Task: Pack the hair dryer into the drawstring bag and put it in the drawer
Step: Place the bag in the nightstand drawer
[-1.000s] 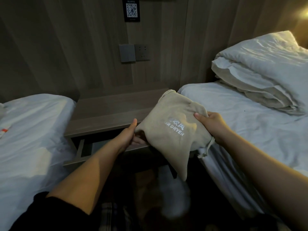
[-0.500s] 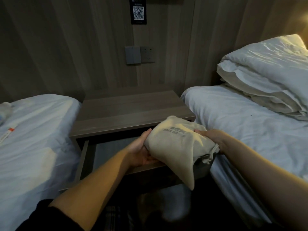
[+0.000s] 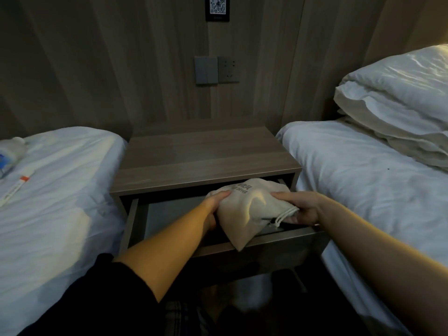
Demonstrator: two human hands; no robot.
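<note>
I see the beige drawstring bag (image 3: 247, 209) half inside the open drawer (image 3: 135, 221) of the nightstand (image 3: 206, 158), one corner hanging over the drawer's front edge, with my left hand (image 3: 213, 209) and right hand (image 3: 300, 207) each clamped on a side.

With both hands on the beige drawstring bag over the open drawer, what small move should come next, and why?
Probably lower the beige cloth drawstring bag fully into the open grey-brown wooden drawer and tuck its lower corner inside. The left hand and right hand grip its two sides, its far end sits under the nightstand top, but one corner hangs over the drawer's front edge, which would likely block closing.
</note>
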